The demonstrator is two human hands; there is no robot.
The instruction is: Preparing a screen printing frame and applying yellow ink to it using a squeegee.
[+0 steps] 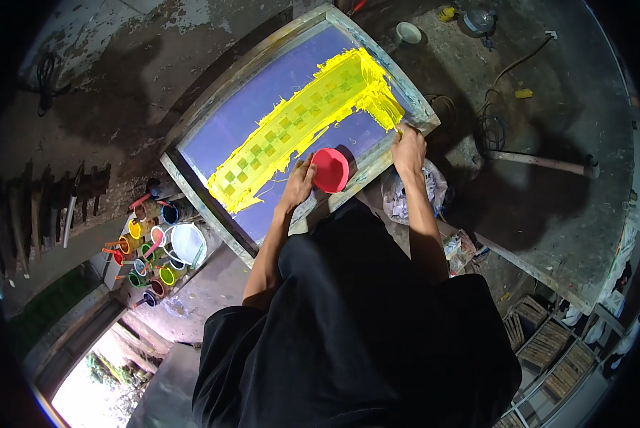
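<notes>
A wooden-framed printing screen [263,39] with purple mesh lies tilted in front of me. Thick yellow ink [291,128] runs across it in a long diagonal band with a checkered pattern showing through, and bends toward me at the right end. My left hand [300,182] grips the rim of a round red bowl [330,171] above the screen's near edge. By the right end of the ink, my right hand [409,148] has its fingers pinched at the tip of a yellow-smeared streak. Whatever it holds there is mostly hidden by ink and fingers.
Several open paint pots [159,273] and a white bucket [188,242] stand left of the screen. A plastic bag [434,191] sits below my right forearm. A pale cup [408,32] and a hose [509,68] lie beyond the screen's right side. Wooden racks [559,364] stand at lower right.
</notes>
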